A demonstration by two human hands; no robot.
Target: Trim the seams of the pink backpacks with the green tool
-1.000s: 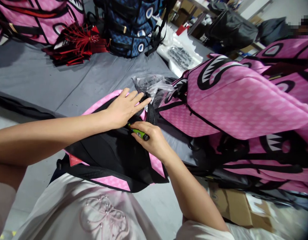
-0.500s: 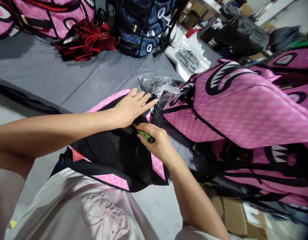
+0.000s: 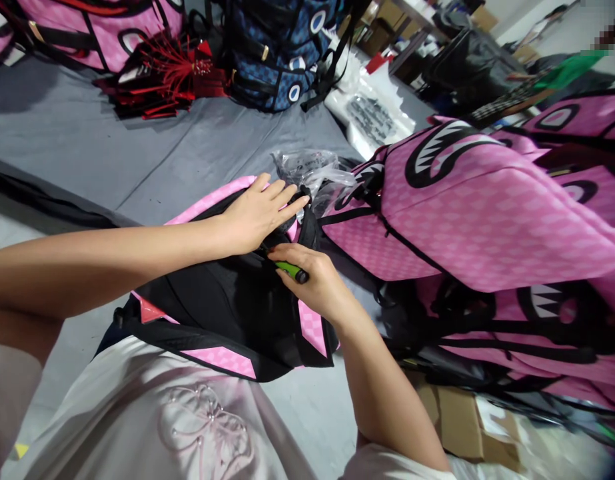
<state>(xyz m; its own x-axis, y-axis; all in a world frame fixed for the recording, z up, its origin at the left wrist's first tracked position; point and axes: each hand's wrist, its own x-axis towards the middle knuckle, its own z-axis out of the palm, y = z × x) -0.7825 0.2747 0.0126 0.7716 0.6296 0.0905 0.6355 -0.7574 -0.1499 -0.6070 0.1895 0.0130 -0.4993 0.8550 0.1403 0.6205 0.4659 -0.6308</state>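
A pink and black backpack [image 3: 222, 293] lies in front of my body at the table's edge, its black side facing up. My left hand [image 3: 261, 213] rests flat on its upper part, fingers spread. In my right hand [image 3: 307, 273] is a slim tool with a green handle [image 3: 288, 270] and a dark end. The tool's tip points into the black fabric just below my left palm, and I cannot make it out. Crumpled clear plastic [image 3: 312, 170] lies beyond my left fingertips.
Pink backpacks with shark mouths [image 3: 497, 213] are piled on the right. A dark blue backpack [image 3: 282, 60] and a bundle of red-stringed tags [image 3: 172, 73] lie on the grey-covered table [image 3: 137, 147]. White plastic bags [image 3: 372, 120] sit behind. A green sleeve [image 3: 572, 70] shows at upper right.
Both hands stay in nearly the same place, and the tool's handle has turned slightly. At the upper right, more of another person's green sleeve and arm has come into view.
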